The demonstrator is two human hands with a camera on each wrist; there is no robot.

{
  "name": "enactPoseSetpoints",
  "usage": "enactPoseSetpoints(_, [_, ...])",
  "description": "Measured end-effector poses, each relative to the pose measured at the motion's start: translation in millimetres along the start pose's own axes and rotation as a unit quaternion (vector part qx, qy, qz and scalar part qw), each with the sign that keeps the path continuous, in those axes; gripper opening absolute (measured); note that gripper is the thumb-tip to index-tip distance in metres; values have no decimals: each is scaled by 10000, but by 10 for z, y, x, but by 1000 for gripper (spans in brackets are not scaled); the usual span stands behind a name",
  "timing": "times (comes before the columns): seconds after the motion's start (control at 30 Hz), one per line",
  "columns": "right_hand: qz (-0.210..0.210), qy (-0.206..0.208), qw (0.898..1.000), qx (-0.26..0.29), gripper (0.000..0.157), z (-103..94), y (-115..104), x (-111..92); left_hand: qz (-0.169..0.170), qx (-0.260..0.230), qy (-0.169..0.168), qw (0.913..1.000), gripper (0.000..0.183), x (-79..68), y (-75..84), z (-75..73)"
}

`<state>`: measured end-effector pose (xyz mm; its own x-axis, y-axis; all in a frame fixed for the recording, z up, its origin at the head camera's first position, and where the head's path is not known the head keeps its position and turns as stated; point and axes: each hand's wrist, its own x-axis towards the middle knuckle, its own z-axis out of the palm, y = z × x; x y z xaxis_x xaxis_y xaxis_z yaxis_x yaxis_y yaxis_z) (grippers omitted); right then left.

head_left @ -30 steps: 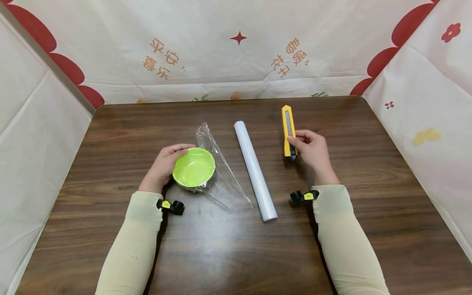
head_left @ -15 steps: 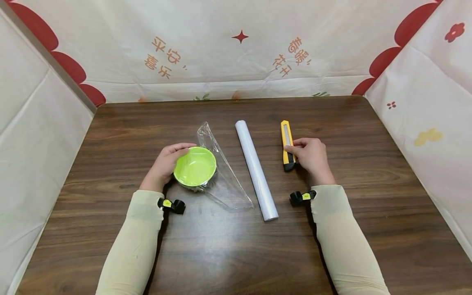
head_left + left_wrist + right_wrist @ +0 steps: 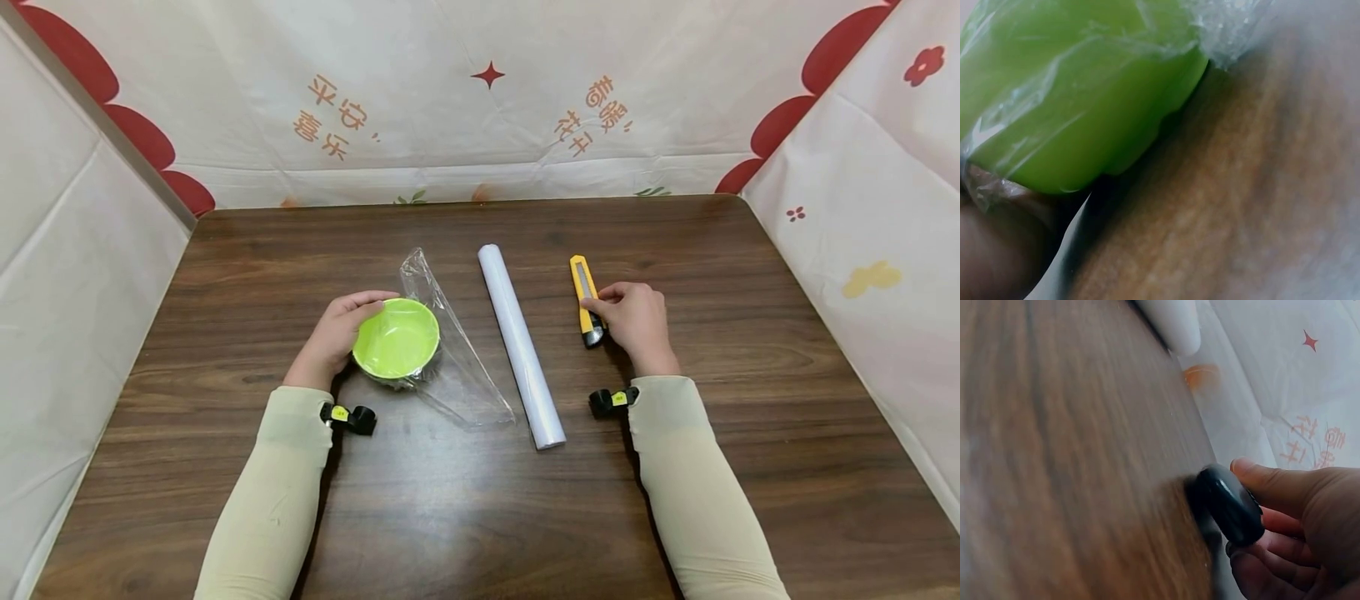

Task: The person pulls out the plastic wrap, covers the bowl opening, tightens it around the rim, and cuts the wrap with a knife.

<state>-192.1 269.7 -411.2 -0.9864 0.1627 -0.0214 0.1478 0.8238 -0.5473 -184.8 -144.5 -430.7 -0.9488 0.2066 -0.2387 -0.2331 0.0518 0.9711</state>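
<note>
My left hand (image 3: 332,335) grips the rim of a lime-green bowl (image 3: 396,342), thumb on top. Clear plastic film wraps the bowl, and a loose sheet of the film (image 3: 471,390) spreads out to its right. In the left wrist view the wrinkled film clings to the side of the bowl (image 3: 1097,106). A yellow and black utility knife (image 3: 582,282) is pinched between the thumb and fingers of my right hand (image 3: 637,323), low over the table. Its black end (image 3: 1232,503) shows in the right wrist view; I see no blade sticking out.
Between the hands lies a white roll (image 3: 521,350), slanting on the dark wooden table (image 3: 450,533). White printed cloth (image 3: 420,108) hangs behind the table and along both sides.
The right hand has lowered the utility knife and brought it nearer to me, down to the table. Left hand, bowl and roll have stayed in place.
</note>
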Motion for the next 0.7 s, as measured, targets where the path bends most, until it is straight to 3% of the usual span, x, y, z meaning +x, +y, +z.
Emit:
enactPoseSetpoints(0.3, [88, -145, 9998, 43, 54, -69, 10, -35, -11, -29, -14, 10000, 37, -4, -10, 1])
enactPoseSetpoints(0.5, [-521, 120, 9985, 142, 45, -203, -177, -118, -1, 34, -3, 10000, 38, -3, -2, -2])
enactPoseSetpoints(0.6, [-971, -326, 9947, 66, 46, -192, -375, -201, 20, 33, 6, 10000, 38, -5, 2, 0])
enactPoseSetpoints(0.7, [-1321, -1153, 9844, -158, 53, -114, -585, -303, 39, -28, 6, 10000, 38, -11, 0, 8])
